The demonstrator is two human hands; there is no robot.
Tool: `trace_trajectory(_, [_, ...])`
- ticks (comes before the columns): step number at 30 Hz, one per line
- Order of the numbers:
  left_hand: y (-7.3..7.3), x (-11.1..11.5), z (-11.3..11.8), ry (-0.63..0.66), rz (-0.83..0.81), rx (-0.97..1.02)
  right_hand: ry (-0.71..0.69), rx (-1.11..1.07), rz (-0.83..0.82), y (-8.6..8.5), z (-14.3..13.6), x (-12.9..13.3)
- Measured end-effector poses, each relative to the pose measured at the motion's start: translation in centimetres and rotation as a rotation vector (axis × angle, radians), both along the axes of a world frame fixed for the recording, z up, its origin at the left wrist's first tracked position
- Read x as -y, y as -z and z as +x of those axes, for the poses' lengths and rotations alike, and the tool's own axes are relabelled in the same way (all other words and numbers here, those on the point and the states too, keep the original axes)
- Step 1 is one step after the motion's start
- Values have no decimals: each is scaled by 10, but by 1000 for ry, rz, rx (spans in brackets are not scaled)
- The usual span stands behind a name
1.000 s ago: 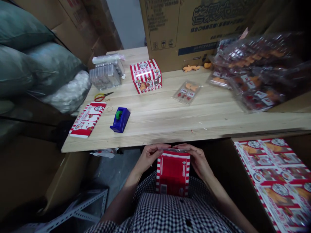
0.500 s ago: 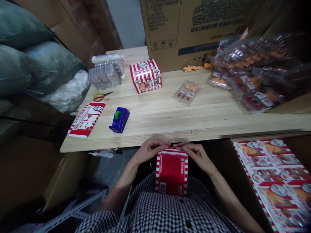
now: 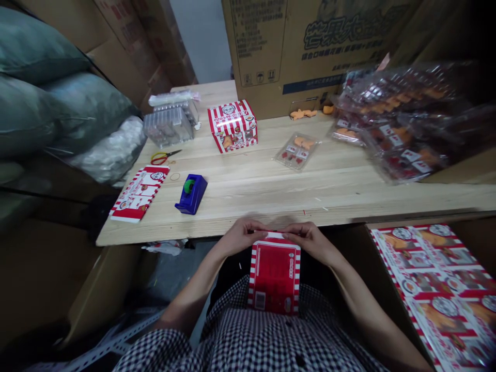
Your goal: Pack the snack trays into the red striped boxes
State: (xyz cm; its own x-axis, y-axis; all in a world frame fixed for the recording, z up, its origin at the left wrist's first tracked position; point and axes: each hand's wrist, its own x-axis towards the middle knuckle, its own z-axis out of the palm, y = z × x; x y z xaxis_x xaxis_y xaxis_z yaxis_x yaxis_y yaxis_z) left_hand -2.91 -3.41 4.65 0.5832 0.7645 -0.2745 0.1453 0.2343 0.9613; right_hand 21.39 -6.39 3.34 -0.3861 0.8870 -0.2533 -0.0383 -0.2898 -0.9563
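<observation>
Held between both hands at the front edge of the table is a red and white striped cardboard box (image 3: 274,274), its back panel with a barcode facing up. Its lower end rests against my checked shirt. My left hand (image 3: 242,236) pinches the top left corner, thumb on the near side and fingers behind. My right hand (image 3: 310,242) grips the top right corner in the same way. The fingertips of both hands come close together along the top edge; what lies behind that edge is hidden.
On the table (image 3: 248,191) are a blue tape dispenser (image 3: 191,194), scissors (image 3: 165,156), a flat striped carton (image 3: 140,194), an assembled striped box (image 3: 233,125), clear plastic cases (image 3: 168,124) and a blister pack (image 3: 297,151). Bagged packs (image 3: 403,134) pile up at right; finished-looking boxes (image 3: 437,289) lie below.
My right hand has shifted its thumb and fingers along the box's top edge, and the top flap shows a little more. The view has tilted slightly.
</observation>
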Motion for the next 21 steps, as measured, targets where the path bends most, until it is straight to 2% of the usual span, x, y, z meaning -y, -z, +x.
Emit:
trace_trajectory(5, [2,-3,4,-28,43,12,3,16,-44,3,-1,-7])
trace_trajectory(11, [7,1,0,-12,149,-110,91,31,-33,6,-9,2])
trace_trajectory(18, [-2,-5,2,27,94,-105,-49,-2,-26,-1,-4,-10])
trace_trajectory(21, [-7,-8,2,59,79,-106,-61,-10,-6,-2,-6,-16])
